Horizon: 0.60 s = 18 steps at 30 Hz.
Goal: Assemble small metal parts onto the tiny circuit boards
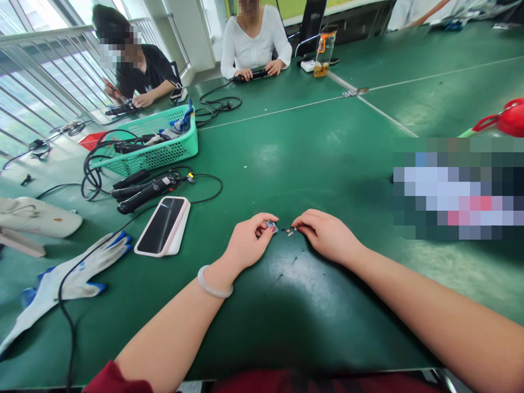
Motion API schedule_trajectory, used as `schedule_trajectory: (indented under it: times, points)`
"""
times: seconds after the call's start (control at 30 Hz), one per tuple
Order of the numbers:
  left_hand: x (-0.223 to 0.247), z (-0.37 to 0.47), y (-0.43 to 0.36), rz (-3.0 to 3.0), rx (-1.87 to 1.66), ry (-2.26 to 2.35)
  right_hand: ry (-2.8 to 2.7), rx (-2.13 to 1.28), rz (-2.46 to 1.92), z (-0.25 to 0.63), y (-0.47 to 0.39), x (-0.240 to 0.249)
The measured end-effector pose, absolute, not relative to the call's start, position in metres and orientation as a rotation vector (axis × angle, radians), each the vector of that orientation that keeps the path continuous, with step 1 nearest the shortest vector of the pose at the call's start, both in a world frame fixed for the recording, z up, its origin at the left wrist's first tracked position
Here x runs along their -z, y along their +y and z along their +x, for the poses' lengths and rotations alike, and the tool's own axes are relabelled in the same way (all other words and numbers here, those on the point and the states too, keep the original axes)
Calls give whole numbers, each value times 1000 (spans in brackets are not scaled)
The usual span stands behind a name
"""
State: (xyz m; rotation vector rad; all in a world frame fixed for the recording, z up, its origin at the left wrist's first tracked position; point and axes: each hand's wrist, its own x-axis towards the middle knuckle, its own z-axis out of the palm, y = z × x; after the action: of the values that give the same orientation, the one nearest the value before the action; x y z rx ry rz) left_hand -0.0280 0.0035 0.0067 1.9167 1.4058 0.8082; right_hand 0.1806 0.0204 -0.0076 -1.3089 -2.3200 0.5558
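Observation:
My left hand (250,240), with a pale bangle (215,284) on the wrist, pinches a small bluish-grey flat piece (272,225) between thumb and fingers. Just to its right, a few tiny dark and light parts (290,232) lie on the green table (298,305). My right hand (327,234) is beside these parts with thumb and fingertips pinched together at a tiny part (295,228), too small to make out. The two hands are apart, with the tiny parts between them.
A phone (161,226), a white-and-blue glove (77,273), black corded tools (147,191) and a turquoise basket (164,155) are on the left. Two people sit across the table. A bottle (324,53) stands far back; a red object (510,117) is right.

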Motion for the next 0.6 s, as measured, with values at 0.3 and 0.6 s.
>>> schedule_trajectory:
  times: [0.3, 0.6]
  points:
    - [-6, -29, 5, 1908, -791, 1411, -2371, -549, -1332, 182, 19, 6]
    - [-6, -28, 6, 1912, -765, 1420, -2395, -533, -1366, 179, 15, 1]
